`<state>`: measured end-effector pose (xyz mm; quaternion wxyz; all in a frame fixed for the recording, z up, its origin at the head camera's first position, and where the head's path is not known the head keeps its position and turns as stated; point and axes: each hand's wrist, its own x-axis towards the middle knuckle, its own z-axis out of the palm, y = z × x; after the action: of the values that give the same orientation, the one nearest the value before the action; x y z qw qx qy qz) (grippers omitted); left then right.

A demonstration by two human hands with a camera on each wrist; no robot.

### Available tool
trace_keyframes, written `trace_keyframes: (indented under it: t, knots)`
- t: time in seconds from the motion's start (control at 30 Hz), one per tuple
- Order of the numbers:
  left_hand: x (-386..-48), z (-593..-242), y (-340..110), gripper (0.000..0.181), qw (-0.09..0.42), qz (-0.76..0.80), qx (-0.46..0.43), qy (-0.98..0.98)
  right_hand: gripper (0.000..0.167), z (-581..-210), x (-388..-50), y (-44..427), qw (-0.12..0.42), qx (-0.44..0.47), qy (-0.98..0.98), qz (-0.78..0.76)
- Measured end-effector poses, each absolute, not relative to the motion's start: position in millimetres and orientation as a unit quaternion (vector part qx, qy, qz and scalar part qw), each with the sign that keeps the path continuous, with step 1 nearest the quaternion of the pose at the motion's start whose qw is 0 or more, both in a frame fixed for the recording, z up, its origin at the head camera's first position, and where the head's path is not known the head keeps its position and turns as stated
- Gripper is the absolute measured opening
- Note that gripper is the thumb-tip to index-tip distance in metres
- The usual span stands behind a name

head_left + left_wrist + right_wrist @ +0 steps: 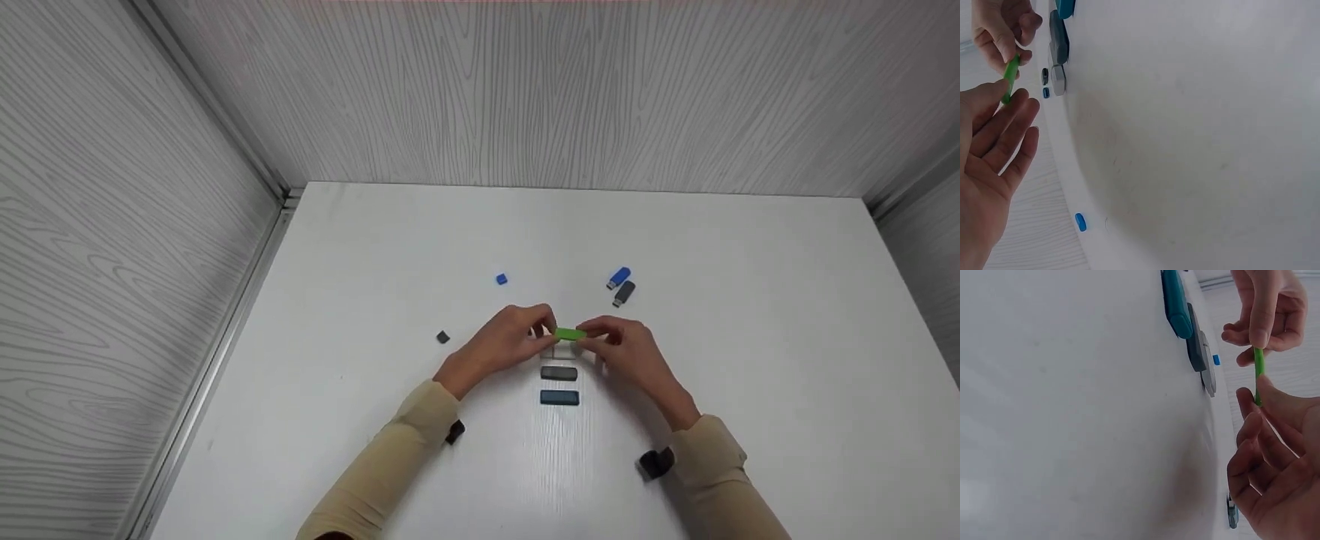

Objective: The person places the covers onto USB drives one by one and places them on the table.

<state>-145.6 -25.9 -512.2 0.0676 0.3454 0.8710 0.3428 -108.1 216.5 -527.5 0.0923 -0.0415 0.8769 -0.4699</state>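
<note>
Both hands hold a small green USB stick (571, 334) between them, a little above the table. My left hand (514, 339) pinches its left end with thumb and fingertips. Its right end is pinched by the thumb and fingers of my right hand (628, 354). In the left wrist view the green stick (1010, 76) appears edge-on, and no metal plug shows. Beneath the hands lies a pale grey, flat piece (564, 352), partly hidden. Nearer the body, a dark grey stick (559, 373) and a teal stick (559, 397) lie parallel in a column.
Beyond the right hand lie a blue USB stick (619, 277) and a dark grey USB stick (625, 292), metal plugs bare. A small blue cap (502, 279) and a black cap (443, 337) lie to the left on the white table (375, 247). Wood-grain panels stand behind and at the sides.
</note>
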Motion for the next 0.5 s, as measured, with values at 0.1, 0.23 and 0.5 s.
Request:
trace_keyframes:
  t: [0.1, 0.23, 0.5]
  knots:
    - [-147.4, -510.8, -26.0, 0.022, 0.061, 0.321, 0.336, 0.884, 0.03, -524.1, -114.3, 212.8, 0.089, -0.049, 0.89, -0.444]
    - [-149.4, -511.3, -25.7, 0.027, 0.06, 0.303, 0.327, 0.893, 0.027, -523.1, -120.5, 209.5, 0.084, -0.056, 0.9, -0.425]
    - [-150.0, -516.1, -25.0, 0.023, 0.062, 0.283, 0.321, 0.902, 0.022, -527.7, -123.2, 203.7, 0.071, -0.065, 0.911, -0.401]
